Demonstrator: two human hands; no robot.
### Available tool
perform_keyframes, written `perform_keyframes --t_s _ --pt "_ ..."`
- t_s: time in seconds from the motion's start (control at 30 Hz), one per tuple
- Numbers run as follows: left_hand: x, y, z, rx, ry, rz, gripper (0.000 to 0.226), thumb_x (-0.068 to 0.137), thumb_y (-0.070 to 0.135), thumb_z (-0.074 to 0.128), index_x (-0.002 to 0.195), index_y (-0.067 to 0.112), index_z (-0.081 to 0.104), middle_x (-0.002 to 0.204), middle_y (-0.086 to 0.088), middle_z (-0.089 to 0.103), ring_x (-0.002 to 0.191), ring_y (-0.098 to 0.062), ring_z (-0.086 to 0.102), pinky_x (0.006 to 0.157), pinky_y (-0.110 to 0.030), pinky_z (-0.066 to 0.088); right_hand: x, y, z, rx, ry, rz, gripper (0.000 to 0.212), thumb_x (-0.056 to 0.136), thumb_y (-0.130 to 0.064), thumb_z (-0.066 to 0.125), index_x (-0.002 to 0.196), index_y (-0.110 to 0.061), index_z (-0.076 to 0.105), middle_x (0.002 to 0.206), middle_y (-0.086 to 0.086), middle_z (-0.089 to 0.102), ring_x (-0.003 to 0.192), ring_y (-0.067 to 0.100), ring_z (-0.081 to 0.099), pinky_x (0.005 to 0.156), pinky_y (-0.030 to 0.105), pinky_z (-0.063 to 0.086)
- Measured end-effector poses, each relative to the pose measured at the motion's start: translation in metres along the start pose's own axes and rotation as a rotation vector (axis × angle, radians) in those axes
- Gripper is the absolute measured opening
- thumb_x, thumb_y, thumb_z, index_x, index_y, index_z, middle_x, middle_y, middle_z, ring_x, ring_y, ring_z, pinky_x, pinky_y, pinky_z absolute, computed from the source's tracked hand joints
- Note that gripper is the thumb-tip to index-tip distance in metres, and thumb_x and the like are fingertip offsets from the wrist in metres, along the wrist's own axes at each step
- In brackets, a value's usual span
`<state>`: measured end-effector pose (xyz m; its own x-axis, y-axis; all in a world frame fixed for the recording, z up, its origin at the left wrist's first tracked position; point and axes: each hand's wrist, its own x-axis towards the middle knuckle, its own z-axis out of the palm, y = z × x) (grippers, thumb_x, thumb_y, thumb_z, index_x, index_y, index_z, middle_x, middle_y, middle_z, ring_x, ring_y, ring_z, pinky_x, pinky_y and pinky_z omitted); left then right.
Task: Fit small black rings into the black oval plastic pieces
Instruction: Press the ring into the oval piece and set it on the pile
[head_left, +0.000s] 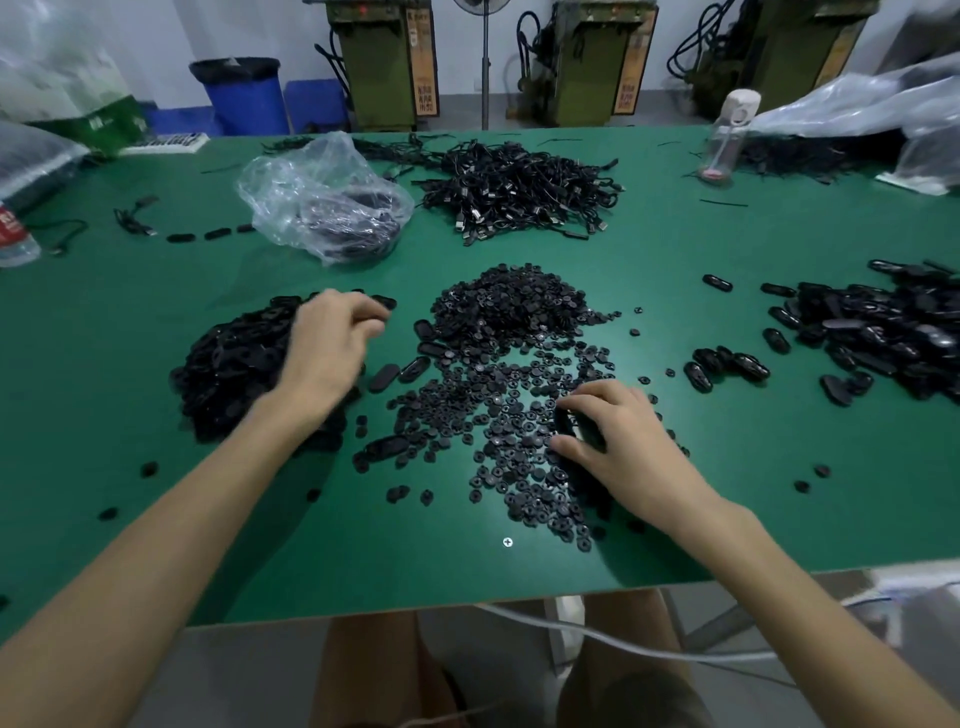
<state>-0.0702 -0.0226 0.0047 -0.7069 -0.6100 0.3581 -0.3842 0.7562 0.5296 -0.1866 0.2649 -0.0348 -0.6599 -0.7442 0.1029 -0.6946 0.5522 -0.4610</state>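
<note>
Step in hand, as judged: seating a ring into an oval. Right hand (618, 447) sits lower centre-right of frame, over the loose spread of small black rings (498, 415). Its fingers are curled round one black oval piece (579, 428), thumb at the near end and fingertips over the far end, a close grip with little gap. The piece is held low and seems to touch the rings under it. Fingers hide whether a ring is already in it.

Left hand (332, 348) is centre-left, at the right edge of the left pile of ovals (234, 364). Fingers are curled inward and motion-blurred. It is probably fetching the next oval, but whether anything is pinched cannot be told.

Next move likely calls for lining one ring up with the oval's hole and pressing it home. The rings lie heaped and overlapping, so picking up a single one needs care.

The main ring heap (509, 306) is at centre frame. A second pile of ovals (883, 332) lies at the right edge, possibly finished ones. Everything rests on the green table (753, 493). A clear plastic bag (322, 202) and a cable heap (519, 187) lie in the upper middle.
</note>
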Motion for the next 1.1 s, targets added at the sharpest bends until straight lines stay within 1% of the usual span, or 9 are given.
perform_keyframes --t_s 0.13,0.2,0.3,0.37,0.57,0.73,0.9,1.0,1.1 --pt "-0.031 0.046 0.032 -0.507 -0.168 -0.029 0.016 0.094 0.006 0.073 0.104 0.017 0.079 0.097 0.004 0.077 0.084 -0.008 0.072 0.077 -0.023 0.059 0.016 -0.009 0.009 0.022 0.064 -0.001 0.037 0.097 -0.039 0.069 0.127 -0.017 0.069 0.128 -0.001 0.055 0.125 0.019 0.042 0.105 0.033 0.039" --pt "-0.044 0.061 0.05 -0.723 -0.238 -0.108 0.016 0.094 0.002 0.073 0.105 0.013 0.078 0.097 -0.002 0.076 0.085 -0.012 0.074 0.075 -0.027 0.063 0.022 -0.011 0.009 0.019 0.09 0.003 0.026 0.096 -0.035 0.071 0.114 -0.017 0.072 0.117 -0.002 0.056 0.118 0.02 0.045 0.098 0.033 0.04" --pt "-0.054 0.072 0.07 -0.915 -0.259 -0.222 0.017 0.095 -0.003 0.07 0.111 0.002 0.074 0.101 -0.016 0.072 0.086 -0.02 0.072 0.079 -0.035 0.065 0.028 -0.015 0.009 0.002 0.108 0.003 0.015 0.096 -0.03 0.073 0.105 -0.018 0.073 0.108 -0.002 0.057 0.112 0.022 0.047 0.095 0.036 0.041" --pt "-0.057 0.072 0.076 -0.97 -0.246 -0.264 0.021 0.096 -0.005 0.067 0.116 -0.001 0.072 0.107 -0.021 0.07 0.085 -0.018 0.074 0.084 -0.038 0.064 0.029 -0.016 0.011 -0.001 0.129 0.008 0.013 0.095 -0.029 0.073 0.102 -0.018 0.074 0.106 -0.002 0.06 0.11 0.022 0.047 0.096 0.038 0.042" --pt "-0.061 0.065 0.082 -1.033 -0.146 -0.263 0.022 0.098 -0.005 0.063 0.116 0.002 0.073 0.101 -0.011 0.073 0.085 -0.017 0.076 0.085 -0.038 0.064 0.027 -0.014 0.016 0.052 0.186 0.012 0.005 0.097 -0.02 0.071 0.096 -0.015 0.073 0.101 -0.003 0.06 0.105 0.02 0.051 0.094 0.039 0.045" --pt "-0.062 0.063 0.085 -1.065 -0.138 -0.245 0.023 0.098 -0.004 0.065 0.119 0.002 0.073 0.103 -0.011 0.074 0.09 -0.019 0.074 0.085 -0.037 0.063 0.027 -0.011 0.015 0.132 0.208 0.031 0.011 0.097 -0.01 0.065 0.103 -0.016 0.073 0.102 -0.003 0.062 0.105 0.017 0.054 0.093 0.03 0.045" --pt "-0.062 0.063 0.085 -1.13 -0.114 -0.263 0.02 0.096 -0.001 0.07 0.114 0.004 0.074 0.1 -0.013 0.073 0.09 -0.023 0.075 0.084 -0.038 0.063 0.034 -0.011 0.012 0.14 0.244 0.03 0.011 0.1 -0.017 0.066 0.105 -0.017 0.076 0.103 -0.003 0.061 0.1 0.015 0.056 0.09 0.032 0.048" --pt "-0.062 0.063 0.083 -1.228 -0.09 -0.321 0.017 0.094 0.002 0.073 0.111 0.003 0.07 0.108 -0.022 0.072 0.092 -0.03 0.076 0.085 -0.038 0.062 0.038 -0.015 0.015 0.136 0.238 0.003 0.015 0.1 -0.021 0.069 0.112 -0.017 0.076 0.107 -0.002 0.059 0.107 0.019 0.055 0.093 0.035 0.048" --pt "-0.061 0.063 0.08 -1.354 -0.081 -0.404 0.018 0.096 0.002 0.07 0.112 -0.001 0.065 0.107 -0.021 0.073 0.093 -0.029 0.076 0.087 -0.036 0.062 0.042 -0.019 0.018 0.102 0.209 0.01 0.029 0.098 -0.026 0.071 0.125 -0.016 0.072 0.116 0.001 0.056 0.118 0.022 0.047 0.096 0.036 0.045"
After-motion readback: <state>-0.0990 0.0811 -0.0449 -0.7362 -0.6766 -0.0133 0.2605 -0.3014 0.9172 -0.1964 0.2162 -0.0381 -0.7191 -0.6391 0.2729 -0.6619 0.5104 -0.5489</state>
